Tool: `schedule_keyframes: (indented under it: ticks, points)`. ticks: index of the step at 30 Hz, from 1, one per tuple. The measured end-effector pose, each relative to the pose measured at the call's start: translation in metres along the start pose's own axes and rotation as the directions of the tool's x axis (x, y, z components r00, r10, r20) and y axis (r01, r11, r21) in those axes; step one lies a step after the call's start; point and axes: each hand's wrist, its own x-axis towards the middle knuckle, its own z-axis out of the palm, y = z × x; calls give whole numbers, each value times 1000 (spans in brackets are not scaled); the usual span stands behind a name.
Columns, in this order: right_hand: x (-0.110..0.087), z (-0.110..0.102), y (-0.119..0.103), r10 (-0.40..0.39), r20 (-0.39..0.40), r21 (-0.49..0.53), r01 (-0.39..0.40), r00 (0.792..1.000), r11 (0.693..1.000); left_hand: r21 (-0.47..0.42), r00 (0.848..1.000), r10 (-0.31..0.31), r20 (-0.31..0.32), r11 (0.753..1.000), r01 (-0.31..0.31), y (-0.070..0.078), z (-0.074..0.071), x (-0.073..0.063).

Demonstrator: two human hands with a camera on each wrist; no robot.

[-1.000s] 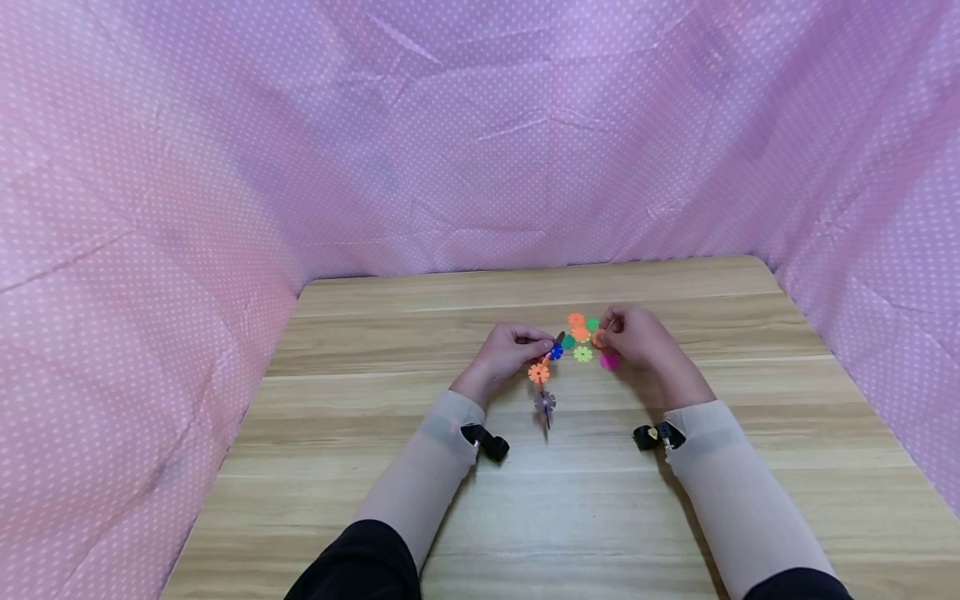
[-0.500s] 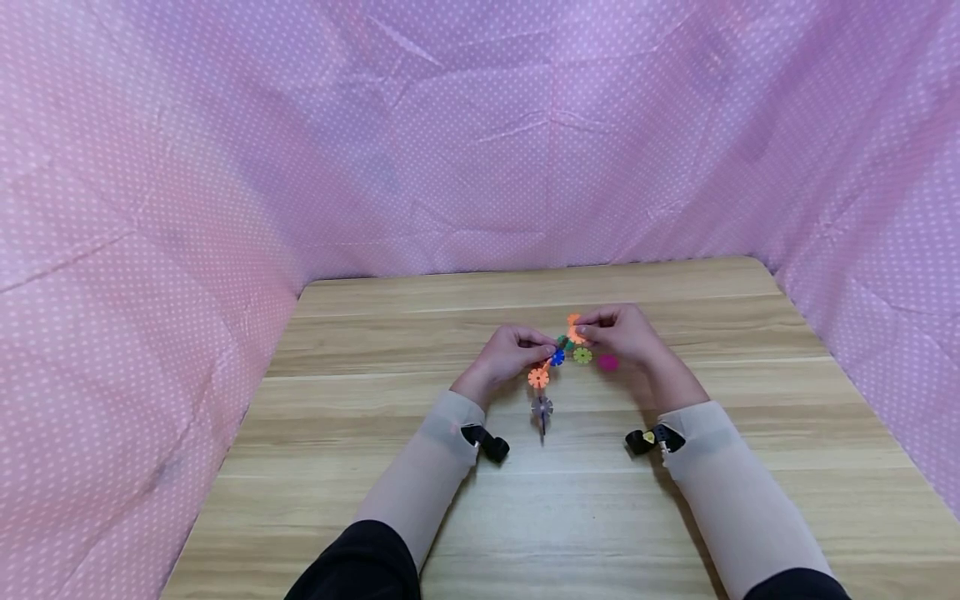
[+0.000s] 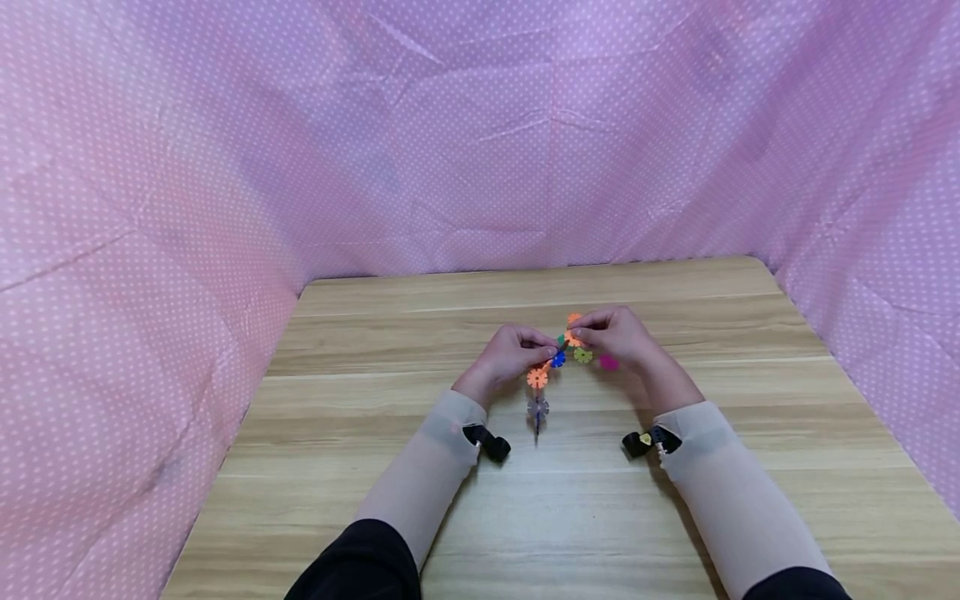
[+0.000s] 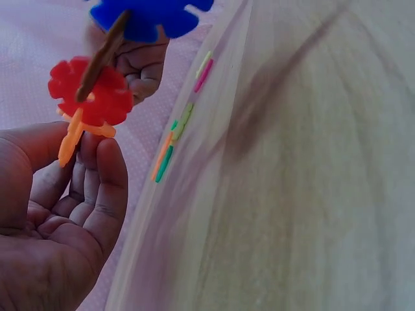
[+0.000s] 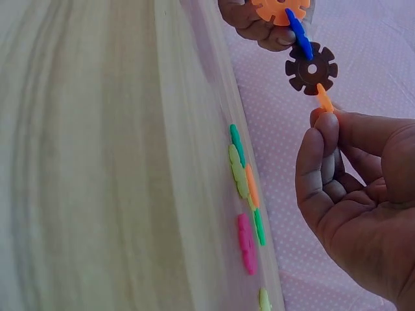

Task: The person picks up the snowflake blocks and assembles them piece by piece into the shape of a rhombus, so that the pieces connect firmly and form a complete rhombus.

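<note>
My left hand (image 3: 510,354) pinches a chain of slotted plastic snowflake discs between thumb and fingers. In the left wrist view its fingertips grip at an orange disc (image 4: 68,146) beside a red disc (image 4: 107,103). From that hand an orange disc (image 3: 537,377) and a greyish disc (image 3: 537,408) hang towards the near side. A blue disc (image 5: 299,35) joins a brown disc (image 5: 301,68) in the right wrist view. My right hand (image 3: 618,333) pinches another orange disc (image 5: 325,100), its edge right at the brown disc's rim.
Loose discs lie under and beyond the hands on the wooden table (image 3: 375,333): yellow-green (image 3: 582,356), pink (image 3: 609,362), orange (image 3: 574,317) and green ones. A pink dotted cloth (image 3: 480,150) surrounds the table's far side and flanks.
The right hand has carried an orange disc leftward from beside the loose discs to the chain's brown disc. The hanging end of the chain has swung slightly left; the left hand barely moved.
</note>
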Motion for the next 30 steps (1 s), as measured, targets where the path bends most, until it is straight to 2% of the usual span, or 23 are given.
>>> schedule_keyframes:
  ticks: [7,10,13,17,22,26,30]
  points:
    - [0,3,-1,2,3,14,-2,1000,1000,28,999,-2,-36,1000,3,1,1,1]
    - [1,3,0,20,-2,64,-20,1000,998,14,998,3,-65,1000,-2,1,2,1]
    - [2,3,-1,38,-1,138,-37,999,990,-38,997,3,-79,999,-6,1,3,1]
    - [2,4,-3,45,7,195,-45,999,980,-151,999,-25,-44,988,18,1,4,2]
    - [1,9,-5,-4,44,168,-3,999,986,-224,999,-38,-35,974,29,0,5,4]
    - [0,13,-6,-33,77,126,23,996,992,-240,998,-22,-62,971,7,-1,5,5]
    - [0,16,-6,-28,94,131,16,995,991,-245,998,-4,-58,969,-10,-1,5,5]
